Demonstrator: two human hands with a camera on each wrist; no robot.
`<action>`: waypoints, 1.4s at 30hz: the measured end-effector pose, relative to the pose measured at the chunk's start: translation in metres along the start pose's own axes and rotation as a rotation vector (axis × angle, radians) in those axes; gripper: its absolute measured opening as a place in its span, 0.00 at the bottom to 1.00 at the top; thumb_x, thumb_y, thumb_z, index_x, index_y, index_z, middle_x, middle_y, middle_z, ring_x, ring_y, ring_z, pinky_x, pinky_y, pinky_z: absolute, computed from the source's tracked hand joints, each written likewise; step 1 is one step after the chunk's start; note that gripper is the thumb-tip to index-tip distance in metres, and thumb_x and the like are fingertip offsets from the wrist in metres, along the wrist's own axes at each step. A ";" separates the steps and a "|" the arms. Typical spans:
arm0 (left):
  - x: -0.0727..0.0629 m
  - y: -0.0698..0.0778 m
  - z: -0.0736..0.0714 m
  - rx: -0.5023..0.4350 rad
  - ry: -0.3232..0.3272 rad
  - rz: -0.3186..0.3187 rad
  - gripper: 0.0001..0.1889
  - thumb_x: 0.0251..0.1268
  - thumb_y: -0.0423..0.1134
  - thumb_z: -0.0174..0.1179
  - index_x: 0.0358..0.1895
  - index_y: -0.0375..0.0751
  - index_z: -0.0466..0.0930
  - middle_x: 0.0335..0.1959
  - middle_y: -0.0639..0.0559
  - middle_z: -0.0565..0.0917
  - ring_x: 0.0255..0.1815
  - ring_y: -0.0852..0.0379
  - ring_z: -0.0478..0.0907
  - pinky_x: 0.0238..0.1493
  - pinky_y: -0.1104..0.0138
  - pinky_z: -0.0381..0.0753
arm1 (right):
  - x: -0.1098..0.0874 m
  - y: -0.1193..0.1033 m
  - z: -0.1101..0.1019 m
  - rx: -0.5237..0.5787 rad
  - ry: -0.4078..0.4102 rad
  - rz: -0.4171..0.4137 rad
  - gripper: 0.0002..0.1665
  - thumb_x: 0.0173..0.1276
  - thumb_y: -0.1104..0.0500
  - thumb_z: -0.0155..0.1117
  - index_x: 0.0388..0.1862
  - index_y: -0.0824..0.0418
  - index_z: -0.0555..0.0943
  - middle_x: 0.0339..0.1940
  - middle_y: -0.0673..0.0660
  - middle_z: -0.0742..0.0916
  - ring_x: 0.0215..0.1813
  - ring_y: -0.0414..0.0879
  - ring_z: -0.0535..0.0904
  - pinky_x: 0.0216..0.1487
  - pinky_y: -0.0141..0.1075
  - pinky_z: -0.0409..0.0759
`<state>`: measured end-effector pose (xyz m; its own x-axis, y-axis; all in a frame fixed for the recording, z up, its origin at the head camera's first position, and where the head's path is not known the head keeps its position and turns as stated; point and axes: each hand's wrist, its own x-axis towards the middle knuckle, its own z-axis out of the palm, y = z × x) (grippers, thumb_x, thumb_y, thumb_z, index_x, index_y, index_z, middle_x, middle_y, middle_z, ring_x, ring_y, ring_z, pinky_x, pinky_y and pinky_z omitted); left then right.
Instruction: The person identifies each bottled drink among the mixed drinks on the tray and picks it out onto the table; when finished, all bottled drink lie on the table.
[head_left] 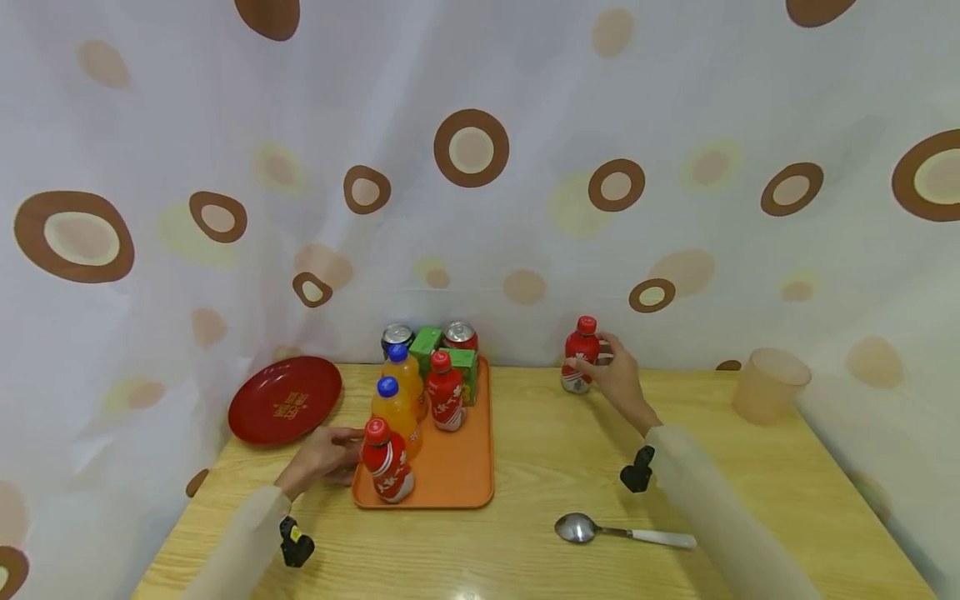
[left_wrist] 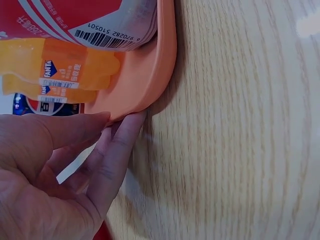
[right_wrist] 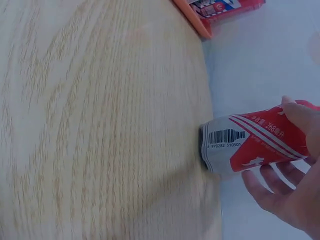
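My right hand (head_left: 619,377) grips a red bottle (head_left: 580,348) by its upper body at the table's back edge. In the right wrist view the bottle (right_wrist: 245,142) shows a grey-white base and a barcode, with thumb and fingers on opposite sides. My left hand (head_left: 324,457) pinches the left front part of an orange tray (head_left: 471,479); the left wrist view has the thumb on the tray's rim (left_wrist: 162,65) and fingers against its outside. On the tray stand two red bottles (head_left: 387,467), two orange Fanta bottles (head_left: 392,408), two green cartons (head_left: 465,363) and two cans (head_left: 461,333).
A red plate (head_left: 285,400) lies at the back left, behind my left hand. A spoon (head_left: 577,527) with a white handle rests near the front right. A pale pink cup (head_left: 768,387) stands at the far right. Behind the table hangs a patterned curtain (head_left: 525,225).
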<state>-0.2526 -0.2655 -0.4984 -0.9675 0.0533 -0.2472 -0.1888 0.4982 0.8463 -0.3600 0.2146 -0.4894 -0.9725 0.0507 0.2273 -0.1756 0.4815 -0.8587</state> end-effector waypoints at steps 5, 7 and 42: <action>0.004 0.002 0.005 -0.013 -0.003 -0.006 0.20 0.73 0.24 0.56 0.66 0.21 0.76 0.44 0.36 0.87 0.40 0.48 0.88 0.35 0.57 0.92 | -0.002 -0.015 -0.005 -0.023 0.080 -0.075 0.52 0.69 0.55 0.75 0.81 0.71 0.55 0.72 0.73 0.70 0.70 0.68 0.68 0.70 0.61 0.72; 0.006 0.004 0.006 -0.012 0.000 -0.012 0.20 0.73 0.24 0.57 0.66 0.21 0.77 0.44 0.36 0.88 0.41 0.47 0.88 0.34 0.57 0.92 | -0.002 -0.023 -0.007 -0.010 0.155 -0.138 0.52 0.68 0.57 0.76 0.79 0.73 0.57 0.70 0.73 0.70 0.69 0.68 0.67 0.70 0.61 0.71; 0.008 0.008 0.004 0.038 0.093 0.020 0.20 0.69 0.29 0.59 0.60 0.21 0.78 0.32 0.43 0.88 0.23 0.55 0.83 0.24 0.63 0.86 | -0.082 -0.106 0.110 0.232 -0.314 -0.363 0.11 0.73 0.72 0.62 0.52 0.71 0.77 0.45 0.64 0.83 0.45 0.50 0.81 0.33 0.37 0.89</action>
<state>-0.2613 -0.2580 -0.4956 -0.9828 -0.0164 -0.1838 -0.1645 0.5300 0.8319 -0.2788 0.0630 -0.4675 -0.8357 -0.3644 0.4108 -0.5039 0.2117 -0.8374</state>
